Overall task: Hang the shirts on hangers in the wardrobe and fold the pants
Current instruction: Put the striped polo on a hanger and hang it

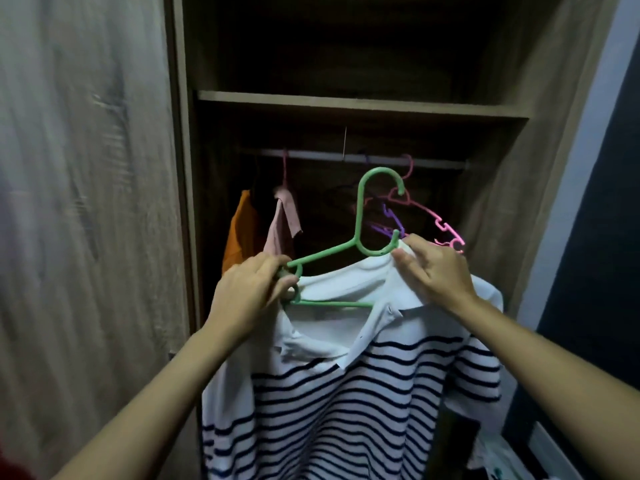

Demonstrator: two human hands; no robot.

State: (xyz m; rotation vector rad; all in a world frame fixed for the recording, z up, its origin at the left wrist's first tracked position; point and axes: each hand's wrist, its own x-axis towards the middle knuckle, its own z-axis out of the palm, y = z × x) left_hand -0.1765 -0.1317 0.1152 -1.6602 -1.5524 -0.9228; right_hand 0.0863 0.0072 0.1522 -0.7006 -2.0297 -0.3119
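Gripping the hanger [357,216] end in your left hand [249,292] and pinching the shirt [346,393] collar with your right hand [436,271], you hold both below the rod [311,154]. Pull the shirt's left shoulder over the hanger's bare side before hooking.

Home bedroom, open wooden wardrobe [187,202], shelf [363,105], clothes rail [346,156] with hung garments

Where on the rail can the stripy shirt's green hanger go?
The green plastic hanger fits the pale metal rail's bare middle, between the pink hook carrying a dusty-pink garment and the bunched purple and pink empty hangers. The rail's right end looks bare too. Left, by the orange garment, is crowded.
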